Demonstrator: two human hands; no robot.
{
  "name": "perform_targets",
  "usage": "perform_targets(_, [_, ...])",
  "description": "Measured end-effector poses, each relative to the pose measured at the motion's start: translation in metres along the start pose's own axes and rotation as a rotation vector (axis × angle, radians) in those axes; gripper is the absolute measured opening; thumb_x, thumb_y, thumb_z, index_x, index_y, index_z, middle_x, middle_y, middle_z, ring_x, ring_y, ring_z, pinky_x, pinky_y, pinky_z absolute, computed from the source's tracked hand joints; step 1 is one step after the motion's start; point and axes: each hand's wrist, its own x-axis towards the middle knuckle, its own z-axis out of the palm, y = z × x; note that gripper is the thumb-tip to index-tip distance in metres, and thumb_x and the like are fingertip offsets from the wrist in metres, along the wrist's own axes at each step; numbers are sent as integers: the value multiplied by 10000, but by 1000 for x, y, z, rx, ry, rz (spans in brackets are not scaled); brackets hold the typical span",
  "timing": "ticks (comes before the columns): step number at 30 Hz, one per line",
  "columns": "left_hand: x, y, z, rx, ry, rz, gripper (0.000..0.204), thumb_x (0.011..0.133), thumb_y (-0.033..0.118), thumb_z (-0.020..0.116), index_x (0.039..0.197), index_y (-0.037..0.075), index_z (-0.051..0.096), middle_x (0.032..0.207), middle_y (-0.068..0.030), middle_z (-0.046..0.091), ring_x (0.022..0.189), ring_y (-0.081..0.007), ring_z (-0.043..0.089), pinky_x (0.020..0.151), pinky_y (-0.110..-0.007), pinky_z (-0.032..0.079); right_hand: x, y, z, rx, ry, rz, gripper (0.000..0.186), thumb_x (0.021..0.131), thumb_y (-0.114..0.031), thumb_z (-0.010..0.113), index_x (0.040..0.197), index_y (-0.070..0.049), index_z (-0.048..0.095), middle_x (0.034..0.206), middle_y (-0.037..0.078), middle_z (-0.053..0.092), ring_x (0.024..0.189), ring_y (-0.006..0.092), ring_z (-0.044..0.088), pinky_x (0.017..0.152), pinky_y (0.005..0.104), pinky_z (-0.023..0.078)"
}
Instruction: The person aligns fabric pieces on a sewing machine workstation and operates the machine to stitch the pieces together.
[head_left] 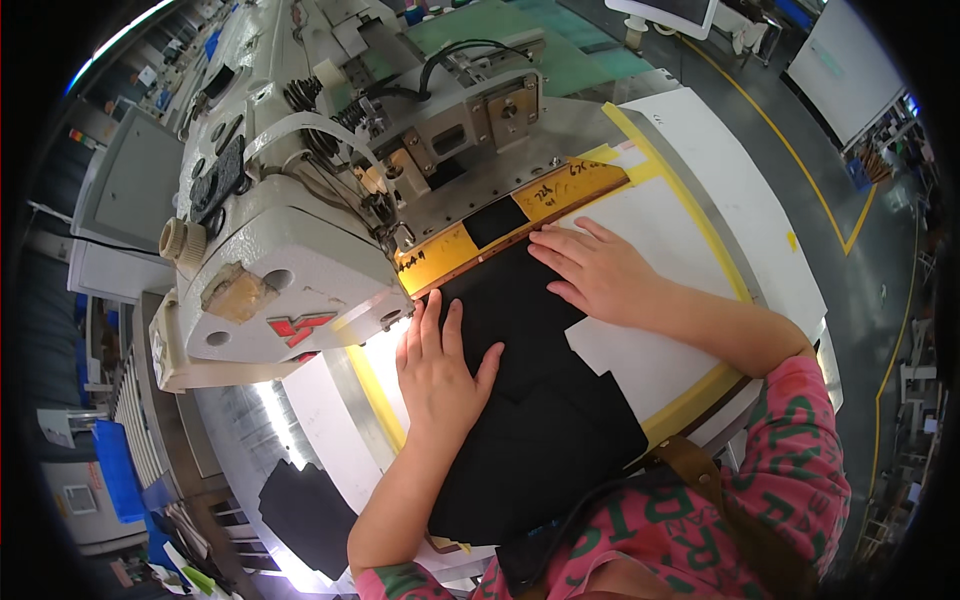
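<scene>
A piece of black fabric (530, 400) lies on the white work surface, its far edge reaching a yellow template strip (440, 262) beside the sewing machine (290, 240). Flat on the fabric's left part is my left hand (440, 375), fingers stretched toward the strip and thumb spread out. My right hand (605, 275) rests at the fabric's right far corner, fingers extended and pointing left along the strip's edge. A black patch (497, 222) shows in a gap of the strip. The fabric's near end lies against my body.
Another black fabric piece (308, 515) lies at the lower left. Yellow tape (690, 205) edges the white board (665, 235). The machine's metal clamp frame (480, 125) stands just beyond the strip. A green surface (490, 30) is at the back, and a monitor (672, 12) at the top right.
</scene>
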Motion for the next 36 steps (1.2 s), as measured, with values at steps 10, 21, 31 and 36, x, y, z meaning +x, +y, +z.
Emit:
perform_targets(10, [2, 3, 1, 14, 10, 5, 601, 819, 355, 704, 1285, 16, 537, 1400, -176, 474, 1297, -360, 451, 1046, -448, 356, -5, -13, 2, 11, -8, -25, 541, 896, -326, 623, 1329, -19, 522, 1428, 120, 450, 1342, 256, 415, 1113, 449, 317])
perform_targets(21, [0, 1, 4, 21, 0, -24, 615, 826, 396, 690, 1291, 23, 536, 1394, -167, 480, 1302, -340, 441, 1039, -451, 358, 26, -31, -2, -38, 29, -63, 492, 886, -344, 630, 1259, -28, 570, 1339, 100, 530, 1276, 236, 471, 1106, 491, 299])
perform_targets(31, [0, 1, 3, -40, 7, -38, 674, 779, 384, 738, 1304, 18, 527, 1397, -178, 469, 1297, -339, 447, 1030, -440, 362, 29, -40, 13, -37, 4, -111, 543, 867, -329, 644, 1311, -37, 531, 1371, 101, 511, 1275, 241, 476, 1106, 494, 288])
perform_targets(36, [-1, 2, 2, -48, 23, -27, 688, 772, 409, 739, 1292, 6, 540, 1363, -179, 490, 1295, -349, 449, 1034, -446, 369, 28, -40, 13, -32, -7, -95, 545, 866, -290, 648, 1314, -12, 512, 1379, 140, 487, 1276, 274, 471, 1106, 475, 302])
